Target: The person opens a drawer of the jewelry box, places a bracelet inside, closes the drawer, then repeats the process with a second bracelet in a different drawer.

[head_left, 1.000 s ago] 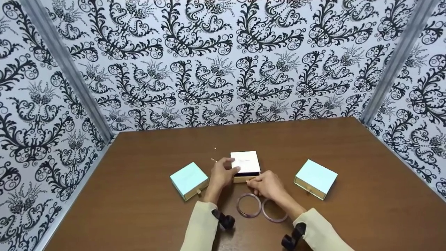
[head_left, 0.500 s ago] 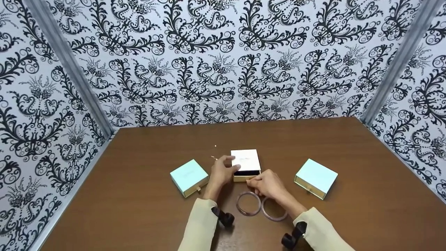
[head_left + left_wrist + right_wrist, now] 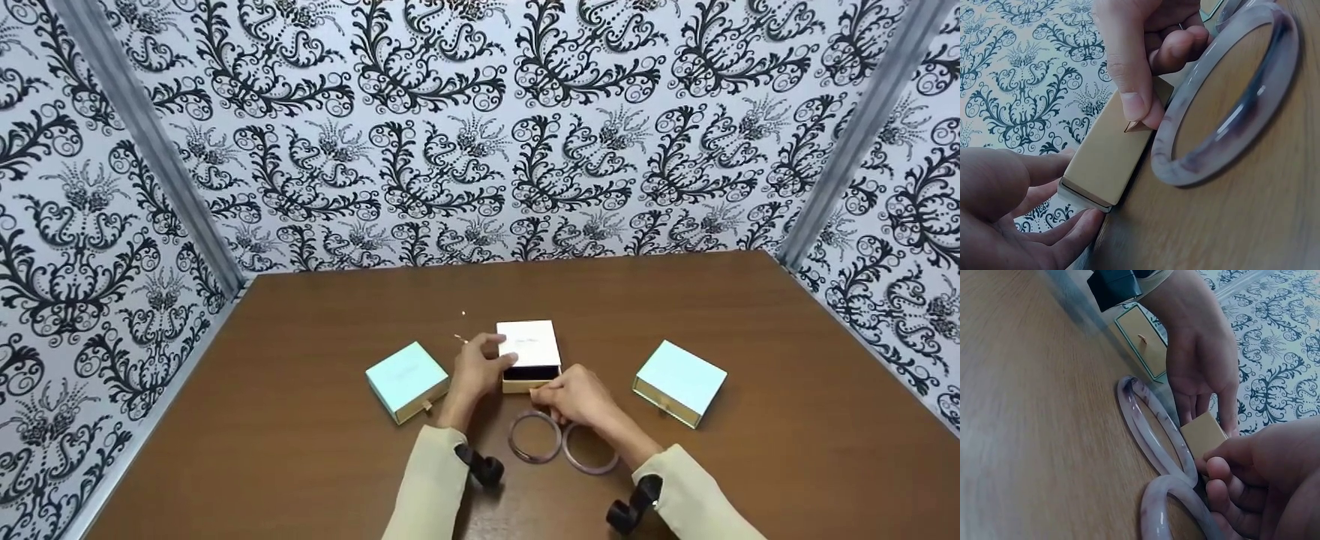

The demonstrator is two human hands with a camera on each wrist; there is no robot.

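At the frame's lower centre, on the brown wooden table, the left hand clasps the side of the small white sliding cardboard box, fingers curled round it, while the right hand pinches its beige drawer tab; two translucent purple bangles lie just below

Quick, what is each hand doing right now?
Left hand: fingers curled round the side of the white box, holding it.
Right hand: pinching the small pull tab on the box's drawer front.
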